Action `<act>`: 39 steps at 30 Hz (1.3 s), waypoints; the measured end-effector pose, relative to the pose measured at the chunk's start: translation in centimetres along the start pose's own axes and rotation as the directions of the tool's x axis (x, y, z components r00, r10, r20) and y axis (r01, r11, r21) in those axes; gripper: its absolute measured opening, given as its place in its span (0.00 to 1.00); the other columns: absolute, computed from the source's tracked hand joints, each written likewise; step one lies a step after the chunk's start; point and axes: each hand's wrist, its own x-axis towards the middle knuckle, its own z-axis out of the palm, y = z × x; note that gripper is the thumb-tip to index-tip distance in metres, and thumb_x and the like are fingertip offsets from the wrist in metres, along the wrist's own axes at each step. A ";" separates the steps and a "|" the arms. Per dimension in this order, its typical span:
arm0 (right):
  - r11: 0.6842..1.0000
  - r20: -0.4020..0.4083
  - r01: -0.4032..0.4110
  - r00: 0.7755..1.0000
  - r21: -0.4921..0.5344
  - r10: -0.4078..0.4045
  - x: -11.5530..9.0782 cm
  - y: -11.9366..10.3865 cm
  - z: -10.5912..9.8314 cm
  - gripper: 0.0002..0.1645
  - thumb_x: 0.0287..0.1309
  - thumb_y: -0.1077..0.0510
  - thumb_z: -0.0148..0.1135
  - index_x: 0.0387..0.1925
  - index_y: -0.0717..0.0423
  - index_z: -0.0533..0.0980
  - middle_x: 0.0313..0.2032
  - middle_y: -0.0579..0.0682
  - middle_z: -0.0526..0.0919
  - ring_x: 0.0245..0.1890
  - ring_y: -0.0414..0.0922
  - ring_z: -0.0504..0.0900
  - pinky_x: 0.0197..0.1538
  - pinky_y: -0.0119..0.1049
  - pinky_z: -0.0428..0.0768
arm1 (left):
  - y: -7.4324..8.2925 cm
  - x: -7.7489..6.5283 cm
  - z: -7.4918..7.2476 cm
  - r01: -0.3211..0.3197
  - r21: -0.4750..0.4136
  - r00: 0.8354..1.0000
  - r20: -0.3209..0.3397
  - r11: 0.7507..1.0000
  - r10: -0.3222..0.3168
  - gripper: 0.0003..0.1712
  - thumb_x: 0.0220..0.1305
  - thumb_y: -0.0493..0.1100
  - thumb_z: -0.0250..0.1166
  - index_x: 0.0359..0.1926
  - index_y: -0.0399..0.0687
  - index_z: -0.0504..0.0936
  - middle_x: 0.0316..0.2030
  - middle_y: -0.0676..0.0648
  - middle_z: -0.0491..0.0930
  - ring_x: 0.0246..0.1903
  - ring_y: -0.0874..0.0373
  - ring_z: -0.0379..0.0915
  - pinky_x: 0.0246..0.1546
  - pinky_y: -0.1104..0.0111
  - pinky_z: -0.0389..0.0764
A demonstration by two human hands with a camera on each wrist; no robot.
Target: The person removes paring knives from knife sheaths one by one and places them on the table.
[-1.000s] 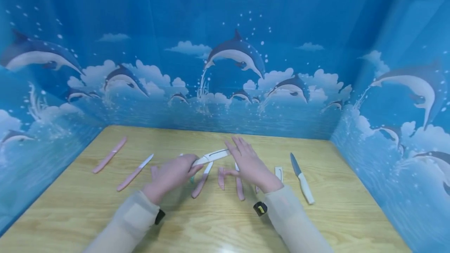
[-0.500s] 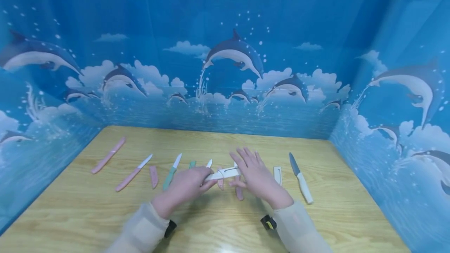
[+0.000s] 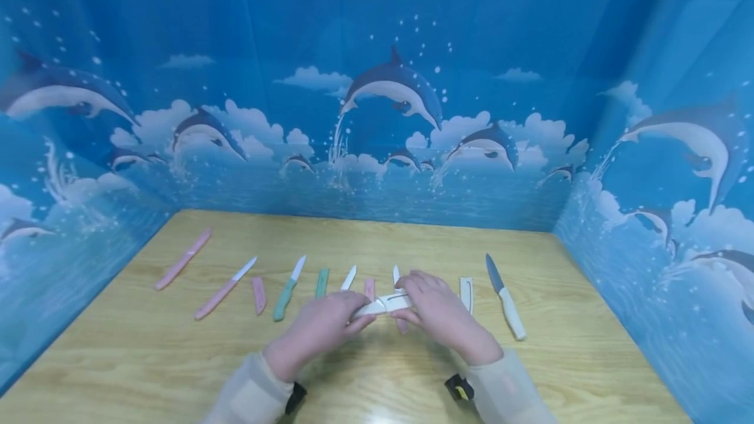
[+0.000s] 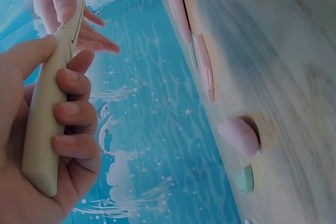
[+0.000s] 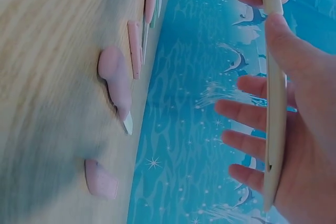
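Observation:
A white knife in its slotted white sheath [image 3: 396, 302] is held level between both hands over the middle of the wooden table. My left hand [image 3: 324, 326] wraps its fingers around the pale knife handle [image 4: 44, 124]. At the sheath end, my right hand [image 3: 444, 316] has its thumb pressed on the sheath close to where it meets the handle, and the sheath lies across the palm in the right wrist view. No blade shows between handle and sheath. Partly behind the hands lie a pink knife [image 3: 402, 326] and a pink sheath [image 3: 369, 288].
On the left lie a sheathed pink knife [image 3: 184, 259], a bare pink knife [image 3: 220, 296], a pink sheath [image 3: 259, 295], a green knife [image 3: 285, 298] and a green sheath [image 3: 321, 282]. A white sheath [image 3: 466, 293] and a bare white-handled knife [image 3: 511, 313] lie right. Dolphin-print curtains [image 3: 377, 195] surround the table.
The sheathed knife has come down and right, closer to the person, with the left hand. My right hand's fingers were spread at the sheath's tip and now close in around it.

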 end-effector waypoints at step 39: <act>0.999 0.076 0.043 0.996 0.020 -0.044 -0.9 0.5 -0.4 0.25 0.64 0.38 0.53 0.55 0.45 0.76 0.31 0.41 0.79 0.33 0.39 0.76 0.46 0.42 0.77 | 0.5 -0.4 0.6 -0.049 0.022 0.999 0.004 0.999 0.049 0.14 0.66 0.52 0.61 0.47 0.50 0.81 0.34 0.53 0.83 0.28 0.65 0.76 0.28 0.72 0.77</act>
